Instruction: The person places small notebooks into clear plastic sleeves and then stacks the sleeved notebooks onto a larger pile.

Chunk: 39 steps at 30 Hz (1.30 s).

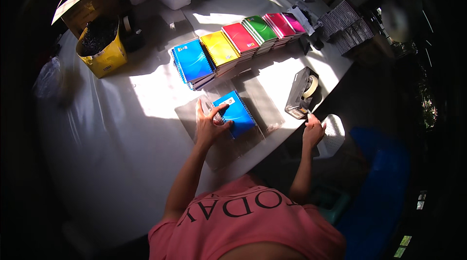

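A blue spiral notebook (237,116) lies on clear plastic film (190,114) near the table's front edge. My left hand (212,123) rests at its left side, fingers spread, with the fingertips and thumb on the cover and the film. To the right stands a black tape dispenser (297,95) carrying a roll of tape (310,86). At the dispenser's near end, my right hand (314,131) is closed in a pinch on what looks like the tape's loose end; the strip itself is hard to make out.
Behind the notebook, stacks of spiral notebooks (224,48) run in a row: blue, yellow, red, green and pink. A yellow container (104,58) and a cardboard box (87,12) stand far left. A white perforated basket (333,136) sits beyond the table edge, right. Further stacks (346,26) stand far right.
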Each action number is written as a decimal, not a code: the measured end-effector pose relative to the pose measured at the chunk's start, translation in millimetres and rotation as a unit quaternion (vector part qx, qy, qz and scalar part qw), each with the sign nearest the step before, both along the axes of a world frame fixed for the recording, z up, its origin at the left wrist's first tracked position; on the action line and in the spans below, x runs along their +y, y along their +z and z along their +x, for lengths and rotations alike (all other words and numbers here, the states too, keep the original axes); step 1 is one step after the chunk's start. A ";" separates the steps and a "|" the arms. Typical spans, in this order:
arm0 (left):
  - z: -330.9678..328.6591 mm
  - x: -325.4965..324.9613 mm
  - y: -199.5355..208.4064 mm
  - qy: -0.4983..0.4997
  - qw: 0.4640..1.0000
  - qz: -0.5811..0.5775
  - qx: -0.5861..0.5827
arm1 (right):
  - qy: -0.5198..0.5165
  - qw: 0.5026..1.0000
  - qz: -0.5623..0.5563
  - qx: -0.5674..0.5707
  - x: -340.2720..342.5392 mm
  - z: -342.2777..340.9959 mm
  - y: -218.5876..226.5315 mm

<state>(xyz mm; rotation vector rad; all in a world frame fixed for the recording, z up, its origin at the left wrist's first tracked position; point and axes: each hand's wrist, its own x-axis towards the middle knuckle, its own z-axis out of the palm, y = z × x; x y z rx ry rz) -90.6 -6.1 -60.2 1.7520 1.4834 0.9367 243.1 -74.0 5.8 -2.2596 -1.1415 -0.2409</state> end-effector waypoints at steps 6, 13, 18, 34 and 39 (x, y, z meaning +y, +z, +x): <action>1.8 -0.2 9.5 0.007 0.999 -0.029 -0.018 | 0.401 0.781 -0.271 0.394 64.9 -104.2 60.1; 3.7 -0.5 6.0 0.007 0.998 -0.040 -0.038 | 0.577 0.663 -0.352 0.322 126.9 -171.3 45.9; 6.2 -0.8 -0.6 0.007 0.999 -0.016 -0.042 | 0.456 0.764 -0.447 0.090 132.8 -189.0 46.0; 39.7 -76.8 48.7 0.026 0.961 0.074 -0.264 | 0.546 0.732 -0.017 0.407 44.5 -137.6 -5.6; 38.7 -95.8 26.9 0.102 0.980 0.104 -0.138 | 0.546 0.667 -0.079 0.500 29.0 -155.6 -20.1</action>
